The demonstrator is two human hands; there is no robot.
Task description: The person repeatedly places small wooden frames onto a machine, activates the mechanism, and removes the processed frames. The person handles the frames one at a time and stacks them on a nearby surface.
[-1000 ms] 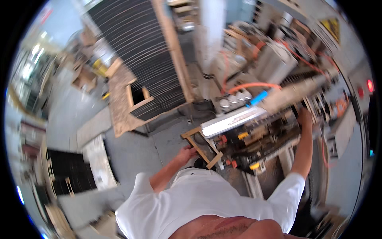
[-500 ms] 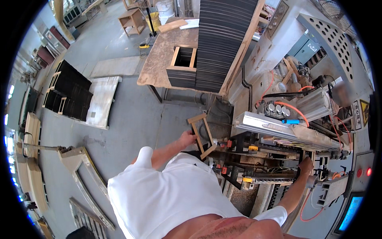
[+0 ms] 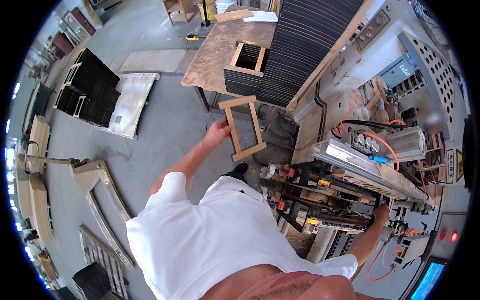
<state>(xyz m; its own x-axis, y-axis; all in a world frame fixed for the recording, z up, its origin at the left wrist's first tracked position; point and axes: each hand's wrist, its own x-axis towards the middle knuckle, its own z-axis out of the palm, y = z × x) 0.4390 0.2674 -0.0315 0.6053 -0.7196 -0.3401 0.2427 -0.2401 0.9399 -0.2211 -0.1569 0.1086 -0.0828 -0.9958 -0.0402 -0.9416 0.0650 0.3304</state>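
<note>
Left hand [image 3: 218, 132] closed on wooden frame [image 3: 237, 102] to its right (apparently by the left bar [image 3: 234, 141]).

The left hand [image 3: 218, 132] is gripping a rectangular wooden frame [image 3: 249, 151] by its left side, over the grey floor [image 3: 165, 125]. The right hand [image 3: 382, 213] is resting toward the right end of the machine [image 3: 360, 165], its hold hidden. A tall dark stack [image 3: 305, 52] is standing on the brown table [image 3: 220, 52]; a red light [image 3: 454, 236] is glowing at right.
</note>
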